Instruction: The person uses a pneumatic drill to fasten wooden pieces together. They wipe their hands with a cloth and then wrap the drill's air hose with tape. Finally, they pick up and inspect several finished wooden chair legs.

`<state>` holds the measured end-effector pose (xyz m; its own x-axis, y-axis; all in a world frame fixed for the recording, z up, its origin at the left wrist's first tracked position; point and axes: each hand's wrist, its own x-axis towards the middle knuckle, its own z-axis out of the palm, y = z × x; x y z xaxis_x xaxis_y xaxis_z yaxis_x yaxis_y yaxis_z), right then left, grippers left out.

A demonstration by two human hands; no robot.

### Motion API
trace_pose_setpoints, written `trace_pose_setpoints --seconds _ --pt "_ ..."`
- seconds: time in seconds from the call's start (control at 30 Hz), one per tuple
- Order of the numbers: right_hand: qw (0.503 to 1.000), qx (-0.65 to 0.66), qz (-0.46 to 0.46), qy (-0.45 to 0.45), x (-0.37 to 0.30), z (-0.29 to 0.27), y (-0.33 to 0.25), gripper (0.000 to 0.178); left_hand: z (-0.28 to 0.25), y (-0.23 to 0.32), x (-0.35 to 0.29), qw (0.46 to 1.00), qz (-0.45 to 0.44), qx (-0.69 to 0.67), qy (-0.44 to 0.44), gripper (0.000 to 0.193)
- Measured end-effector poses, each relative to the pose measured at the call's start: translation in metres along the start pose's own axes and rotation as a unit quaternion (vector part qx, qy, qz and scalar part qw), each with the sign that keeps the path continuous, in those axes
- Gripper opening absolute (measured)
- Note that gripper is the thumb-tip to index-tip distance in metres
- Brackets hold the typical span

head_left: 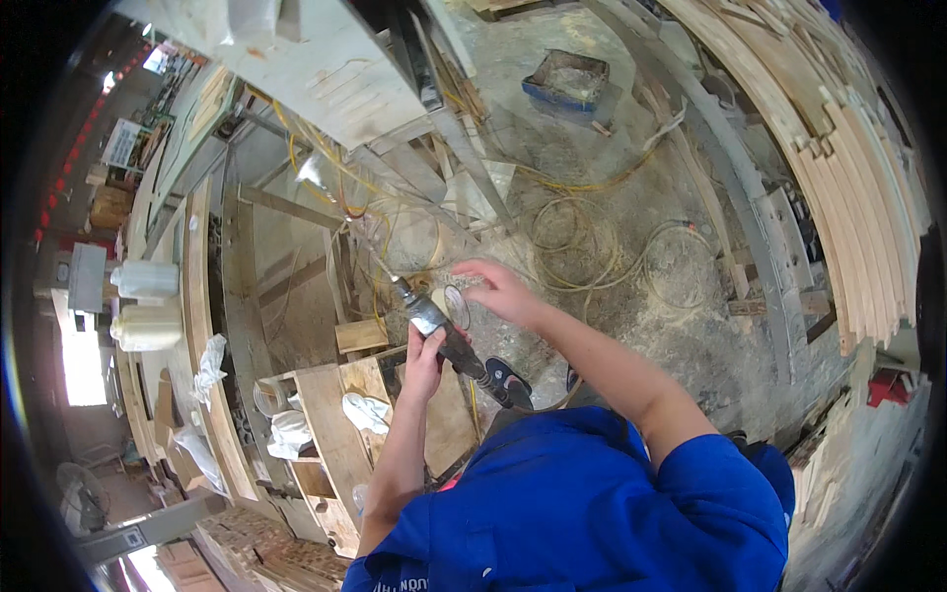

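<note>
My left hand [426,360] is closed round a dark, straight-bodied power tool [456,347] with a silvery collar. From its nose a long thin metal shaft [373,252] points up and to the left. A pale round piece like a roll or ring [455,304] shows beside the tool's front end; whether it is attached, I cannot tell. Just right of that piece is my right hand [500,294], its index finger stretched out and its thumb apart. Nothing shows in its fingers.
A wooden cabinet [330,414] with a white cloth [366,412] stands left of me. Yellow hoses [582,185] loop across the dusty floor. A blue-edged tray [567,81] lies ahead. Stacked timber [848,217] lines the right; plastic jugs [148,328] stand at the left.
</note>
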<state>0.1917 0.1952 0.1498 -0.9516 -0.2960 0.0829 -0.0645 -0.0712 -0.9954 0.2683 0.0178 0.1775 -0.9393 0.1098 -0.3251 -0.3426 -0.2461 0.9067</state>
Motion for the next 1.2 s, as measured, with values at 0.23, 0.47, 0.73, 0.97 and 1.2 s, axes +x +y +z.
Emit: trace_pose_setpoints --seconds 0.23,0.47,0.73,0.97,1.2 --pt "0.983 -0.021 0.083 -0.165 0.058 0.013 0.011 0.03 0.001 0.021 0.011 0.998 0.016 -0.056 -0.036 0.036" --pt "0.963 -0.023 0.014 -0.269 0.043 0.031 0.015 0.02 -0.016 0.045 -0.012 0.997 -0.029 0.024 -0.074 0.045" --pt "0.952 0.115 0.172 -0.224 -0.015 0.027 -0.009 0.027 -0.018 0.042 -0.02 0.99 -0.087 0.08 -0.079 0.045" --pt "0.91 0.057 0.268 -0.311 -0.042 -0.034 -0.03 0.031 0.008 0.022 -0.004 0.972 -0.176 0.135 -0.08 0.038" --pt "0.918 0.069 0.34 -0.193 -0.088 -0.079 -0.022 0.031 0.062 0.002 0.024 0.939 -0.166 0.251 -0.167 0.031"
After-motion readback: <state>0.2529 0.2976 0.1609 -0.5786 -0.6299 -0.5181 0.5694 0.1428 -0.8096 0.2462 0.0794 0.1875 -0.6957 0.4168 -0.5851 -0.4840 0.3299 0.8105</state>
